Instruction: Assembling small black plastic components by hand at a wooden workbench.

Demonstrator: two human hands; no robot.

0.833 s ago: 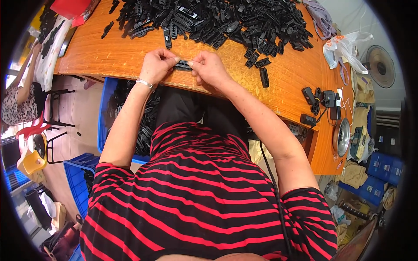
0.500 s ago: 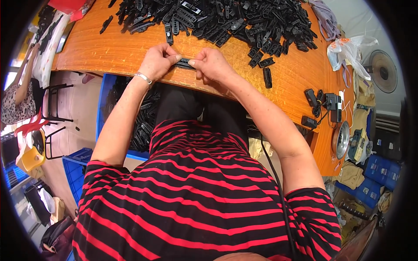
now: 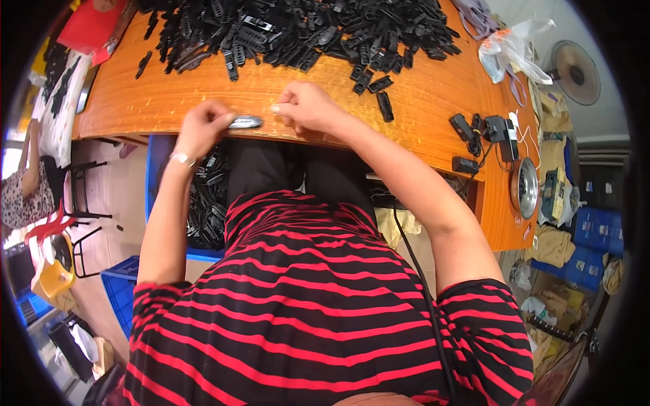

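Note:
My left hand (image 3: 203, 127), with a light band at its wrist, pinches one end of a small black plastic part (image 3: 246, 122). The part is narrow with rounded ends, and a pale shine runs along its top. It is over the front edge of the wooden table. A short way to the right, my right hand (image 3: 308, 108) is apart from the part, with fingers curled and thumb pressed in. Whatever may be between those fingers is hidden and smeared. Beyond both hands spreads a large heap of similar black plastic parts (image 3: 308, 34).
A blue crate (image 3: 154, 183) of black parts stands below the table's front edge at left. On the table (image 3: 406, 145) at right lie black adapters (image 3: 497, 128) with cables, a metal bowl (image 3: 526, 179) and a plastic bag (image 3: 518, 51). Another person (image 3: 30, 176) is at far left.
My hands have come apart. The left moved left and nearer to me with the black plastic part, while the right let go of it and moved slightly away from it. The view has shifted.

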